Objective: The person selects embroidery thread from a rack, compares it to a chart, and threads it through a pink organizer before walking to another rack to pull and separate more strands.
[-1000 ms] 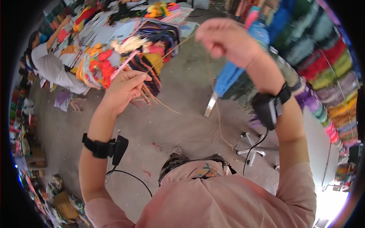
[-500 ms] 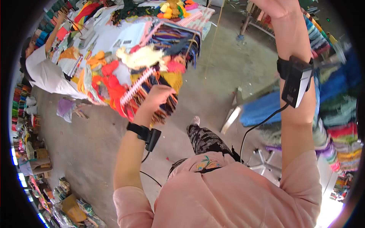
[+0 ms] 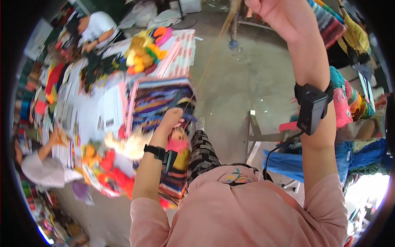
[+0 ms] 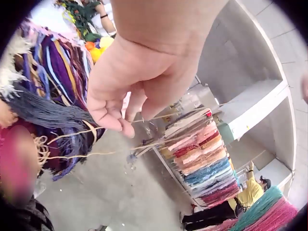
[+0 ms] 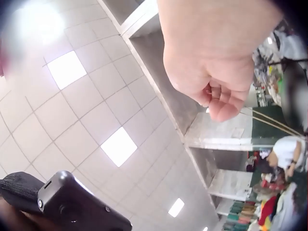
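Observation:
Thin tan yarn [image 3: 222,31] stretches between my two hands. My left hand [image 3: 172,119] pinches it close to the table's edge, by the dark striped yarn bundles [image 3: 160,99]. In the left wrist view two strands of the tan yarn [image 4: 82,156] run past the fingertips, and one end gathers in small loops at the left. My right hand [image 3: 288,18] is raised high and far out, partly cut off by the head view's top edge. Its curled fingers [image 5: 225,107] hold the yarn in the right wrist view, where two strands lead away to the right.
A table [image 3: 108,99] at my left bears colourful yarn hanks and papers. A person in white [image 3: 98,29] works at its far end, another person [image 3: 41,166] at the left. Blue yarn [image 3: 292,164] lies on a stand at my right. Concrete floor [image 3: 230,82] stretches ahead.
The view has turned and come nearer the table. My right hand has risen and moved away from my left, drawing the yarn out long. The left hand has moved along the table's edge.

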### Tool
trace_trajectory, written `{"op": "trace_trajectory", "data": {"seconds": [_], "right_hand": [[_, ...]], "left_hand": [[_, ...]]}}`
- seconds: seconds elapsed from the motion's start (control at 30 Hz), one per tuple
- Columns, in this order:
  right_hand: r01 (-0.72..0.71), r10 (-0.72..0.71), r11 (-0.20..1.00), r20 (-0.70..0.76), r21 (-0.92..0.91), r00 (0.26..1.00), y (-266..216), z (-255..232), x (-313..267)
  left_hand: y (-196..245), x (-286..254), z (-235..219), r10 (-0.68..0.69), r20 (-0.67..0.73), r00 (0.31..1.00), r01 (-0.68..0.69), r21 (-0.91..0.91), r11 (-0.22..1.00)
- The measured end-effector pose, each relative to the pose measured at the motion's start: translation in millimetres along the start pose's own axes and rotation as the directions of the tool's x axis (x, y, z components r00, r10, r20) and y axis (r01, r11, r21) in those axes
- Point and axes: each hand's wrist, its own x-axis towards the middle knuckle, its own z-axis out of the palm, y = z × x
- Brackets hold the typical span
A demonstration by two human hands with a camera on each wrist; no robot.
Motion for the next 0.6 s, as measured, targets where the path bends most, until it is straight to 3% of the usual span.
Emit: {"op": "trace_trajectory", "data": {"seconds": [0.07,0.1,0.17,0.23,0.27,0.3,0.33,0.43,0.53,0.6], "right_hand": [[0.042,-0.057,0.997,-0.228,-0.070,0.972,9,-50,18],[0.042,-0.123,0.959,-0.281,-0.279,0.952,18,-80,37],[0.012,-0.084,0.938,-0.193,-0.345,0.978,23,-132,51],[-0.162,-0.046,0.895,-0.449,-0.415,0.892,35,-163,58],[-0.257,0.030,0.889,-0.512,-0.379,0.858,44,-188,60],[-0.297,0.078,0.905,-0.570,-0.303,0.818,52,-203,61],[-0.357,0.098,0.871,-0.593,-0.337,0.799,56,-216,61],[-0.450,0.167,0.835,-0.633,-0.316,0.756,75,-255,60],[-0.450,0.197,0.859,-0.653,-0.244,0.731,76,-285,67],[-0.484,0.201,0.834,-0.672,-0.264,0.713,71,-311,72]], "left_hand": [[33,45,0,0.087,0.007,0.996,-0.086,-0.022,0.996],[50,70,-1,0.128,0.033,0.991,-0.127,-0.025,0.992],[94,127,-5,0.198,0.131,0.971,-0.201,0.007,0.980],[145,166,10,0.285,0.233,0.930,-0.307,0.061,0.950],[177,174,20,0.362,0.258,0.896,-0.391,0.071,0.918],[205,185,31,0.362,0.308,0.880,-0.385,0.016,0.923],[230,199,45,0.431,0.363,0.826,-0.463,0.001,0.887],[300,210,93,0.448,0.492,0.747,-0.466,-0.093,0.880],[351,224,150,0.447,0.613,0.651,-0.435,-0.180,0.882],[383,230,191,0.405,0.673,0.619,-0.341,-0.234,0.910]]}}
